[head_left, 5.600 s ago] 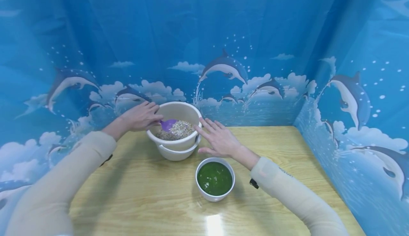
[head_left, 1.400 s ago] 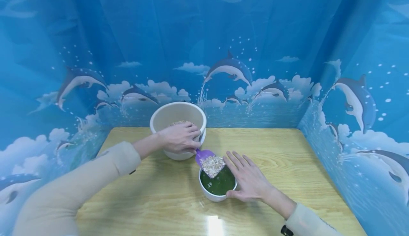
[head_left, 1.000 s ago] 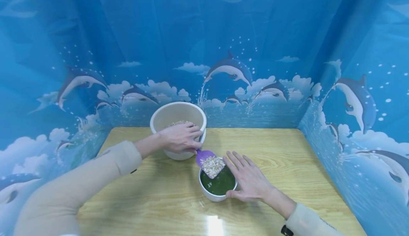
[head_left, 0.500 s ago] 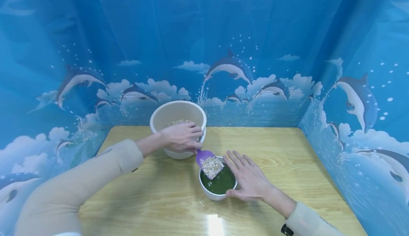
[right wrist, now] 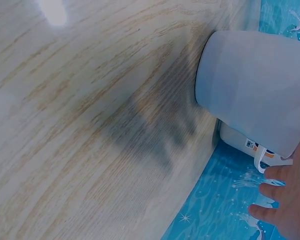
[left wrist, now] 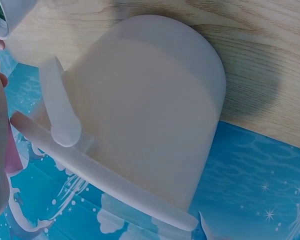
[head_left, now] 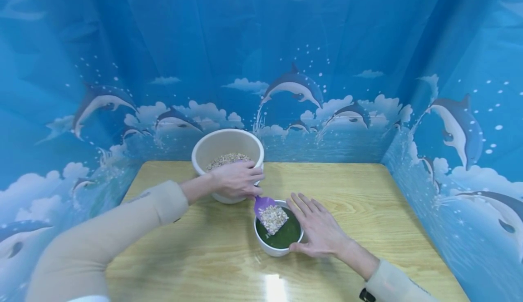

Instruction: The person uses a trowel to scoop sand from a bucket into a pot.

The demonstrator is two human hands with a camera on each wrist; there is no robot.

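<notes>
My left hand (head_left: 237, 180) grips the handle of a purple scoop (head_left: 263, 204), whose blade carries a heap of pale, coarse grains (head_left: 273, 219). That blade hangs over a small white tub (head_left: 273, 251) of dark green liquid (head_left: 288, 236). My right hand (head_left: 320, 229) is spread with straight fingers at the tub's right side, thumb right at the rim. Behind, a larger white bucket (head_left: 228, 138) holds more of the same grains (head_left: 226, 160); my left forearm and hand cover its front. In the left wrist view the bucket's white handle (left wrist: 60, 105) hangs at its side.
Everything stands on a light wood-grain table (head_left: 184, 256). A blue curtain (head_left: 327, 43) printed with dolphins closes off the back and both sides. A bright light reflection lies near the table's front.
The scoop has come out of the large bucket loaded with grains to over the small tub, lately shifting slightly right and nearer. My right hand has moved from the bucket to the tub's side.
</notes>
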